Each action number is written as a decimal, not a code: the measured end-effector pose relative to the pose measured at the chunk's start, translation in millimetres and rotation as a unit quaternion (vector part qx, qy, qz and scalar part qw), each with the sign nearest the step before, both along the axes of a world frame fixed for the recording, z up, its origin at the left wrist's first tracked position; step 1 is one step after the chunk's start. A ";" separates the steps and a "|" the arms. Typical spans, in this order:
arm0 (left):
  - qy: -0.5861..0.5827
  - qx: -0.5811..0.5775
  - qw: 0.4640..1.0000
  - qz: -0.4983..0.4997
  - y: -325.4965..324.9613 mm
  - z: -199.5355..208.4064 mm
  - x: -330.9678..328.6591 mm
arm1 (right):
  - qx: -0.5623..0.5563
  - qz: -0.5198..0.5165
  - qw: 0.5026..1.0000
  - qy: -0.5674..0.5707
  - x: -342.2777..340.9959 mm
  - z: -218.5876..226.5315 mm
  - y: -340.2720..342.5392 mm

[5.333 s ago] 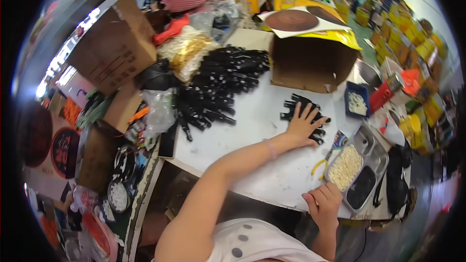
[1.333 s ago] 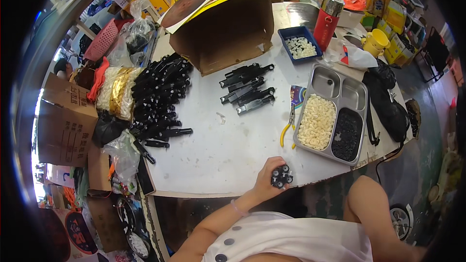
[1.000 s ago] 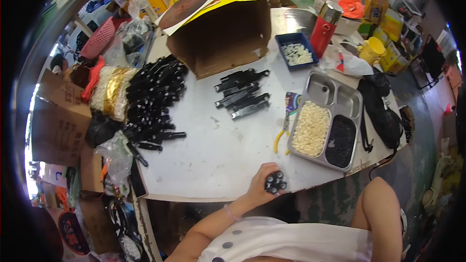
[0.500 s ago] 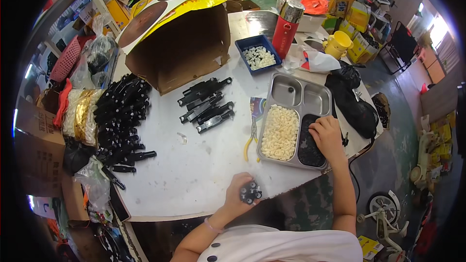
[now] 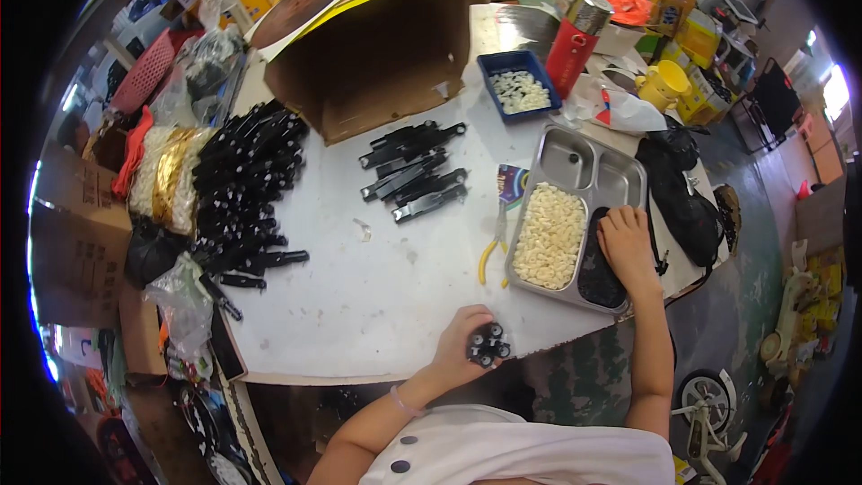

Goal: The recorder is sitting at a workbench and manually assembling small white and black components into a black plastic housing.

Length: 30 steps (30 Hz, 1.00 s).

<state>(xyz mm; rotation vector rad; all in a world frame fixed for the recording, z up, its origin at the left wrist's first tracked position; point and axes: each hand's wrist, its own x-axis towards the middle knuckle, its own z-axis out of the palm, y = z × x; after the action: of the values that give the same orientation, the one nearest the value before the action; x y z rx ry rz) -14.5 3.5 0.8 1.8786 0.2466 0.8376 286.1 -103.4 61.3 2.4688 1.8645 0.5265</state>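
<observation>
left hand [image 5: 462, 350] grips a bundle of black handles [image 5: 487, 346] just below the metal tray [image 5: 575, 157]; right hand [image 5: 624, 247] rests in the tray's dark compartment, apparently curled, grip unclear.

Mostly black parts on a white table, with yellow, red and blue accents

The table [image 5: 377, 296] is white, faintly smudged; the big heap of parts [image 5: 242, 184] and the small row of parts [image 5: 415, 171] on it are black, as is the bundle [image 5: 488, 346] in the left hand [image 5: 462, 350]. The steel tray [image 5: 575, 157] is silver-grey, with cream-white pieces [image 5: 549, 233] in one compartment and black pieces [image 5: 594, 274] under the right hand [image 5: 624, 247]. The small bin [image 5: 489, 67] is blue, the flask [image 5: 575, 36] red with a silver cap, the pliers [image 5: 492, 256] yellow-handled, the cardboard box [image 5: 377, 63] brown with yellow-and-brown flaps, the mug [image 5: 664, 85] yellow.
</observation>
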 end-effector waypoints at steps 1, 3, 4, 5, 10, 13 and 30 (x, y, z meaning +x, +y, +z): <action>0.009 -0.001 1.000 -0.003 -0.5 1.0 -0.6 | 0.005 -0.015 1.000 0.006 -2.5 2.3 0.5; 0.016 0.001 1.000 -0.014 -0.6 1.4 1.0 | 0.072 -0.019 0.997 0.038 -15.2 15.3 0.5; 0.020 0.000 1.000 -0.002 -0.6 1.1 1.5 | 0.111 -0.005 0.992 0.065 -27.8 28.0 4.4; 0.022 0.005 1.000 -0.007 -0.5 0.8 2.2 | 0.119 0.040 0.980 0.154 -43.3 45.1 7.7; 0.013 0.015 1.000 -0.009 0.5 0.3 -0.6 | 0.034 0.271 0.929 0.249 -121.0 89.4 32.6; 0.013 0.017 1.000 -0.008 0.6 5.4 1.0 | -0.042 0.326 0.930 0.166 -128.4 94.9 37.8; 0.009 -0.020 1.000 -0.017 -1.5 -0.6 1.0 | 0.017 0.265 0.942 0.204 -134.8 85.6 13.7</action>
<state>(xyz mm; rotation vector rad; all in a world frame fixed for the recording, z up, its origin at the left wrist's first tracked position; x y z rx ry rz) -13.5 1.9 0.2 1.8490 0.2398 0.7877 151.3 -89.8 146.9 2.1965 2.7221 0.0300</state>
